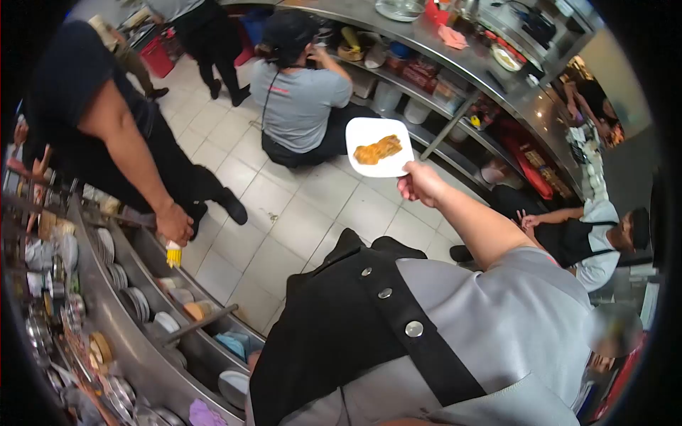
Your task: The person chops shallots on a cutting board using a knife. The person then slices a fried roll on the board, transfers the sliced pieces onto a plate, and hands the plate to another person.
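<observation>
My right hand (420, 186) is stretched out, gripping the lower right corner of a square white plate (359, 131) with thumb and fingers. Several golden-brown pieces of food (378, 150) lie together in the middle of the plate. It is held above the tiled floor, in front of the lower shelves. At the left edge of my black apron (305, 334), a small patch of skin shows that may be my left hand (253, 358); its fingers are hidden.
A person in a grey shirt (302, 106) crouches by the steel counter (426, 60). At left, a standing person holds a yellow-and-white item (173, 255) above shelves with stacked plates (135, 304). An aproned person (575, 238) sits or crouches at right.
</observation>
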A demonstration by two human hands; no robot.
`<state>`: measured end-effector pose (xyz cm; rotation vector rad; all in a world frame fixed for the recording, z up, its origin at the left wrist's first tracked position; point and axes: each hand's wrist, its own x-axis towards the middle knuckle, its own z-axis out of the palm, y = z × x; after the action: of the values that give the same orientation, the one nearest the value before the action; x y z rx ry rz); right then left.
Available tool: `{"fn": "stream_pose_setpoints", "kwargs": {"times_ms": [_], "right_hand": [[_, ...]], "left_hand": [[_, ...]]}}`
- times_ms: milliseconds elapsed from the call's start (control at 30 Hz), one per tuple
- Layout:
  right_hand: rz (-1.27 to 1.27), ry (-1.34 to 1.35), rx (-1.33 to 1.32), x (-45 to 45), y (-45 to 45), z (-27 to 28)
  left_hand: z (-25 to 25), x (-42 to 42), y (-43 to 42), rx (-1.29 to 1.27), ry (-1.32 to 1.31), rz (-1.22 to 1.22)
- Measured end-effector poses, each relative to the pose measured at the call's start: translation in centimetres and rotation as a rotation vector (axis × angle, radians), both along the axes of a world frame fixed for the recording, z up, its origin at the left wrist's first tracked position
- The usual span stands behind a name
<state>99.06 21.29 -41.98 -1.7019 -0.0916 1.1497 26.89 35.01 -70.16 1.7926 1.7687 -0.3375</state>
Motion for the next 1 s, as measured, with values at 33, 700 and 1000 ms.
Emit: {"fn": "stream_pose_setpoints", "kwargs": {"times_ms": [33, 700, 1000], "right_hand": [[-0.075, 0.004, 0.009, 1.5, -0.6, 0.4], [-0.810, -0.164, 0.081, 49.6, -4.2, 0.7], [-0.681, -0.214, 0.418, 66.5, -7.6, -9.5]], "left_hand": [[0.1, 1.3, 2.4, 0.053, -0.046, -0.091], [6.5, 25.5, 2.0, -0.154, -0.009, 0.038], [16.3, 29.5, 1.0, -0.107, 0.121, -0.156]]}}
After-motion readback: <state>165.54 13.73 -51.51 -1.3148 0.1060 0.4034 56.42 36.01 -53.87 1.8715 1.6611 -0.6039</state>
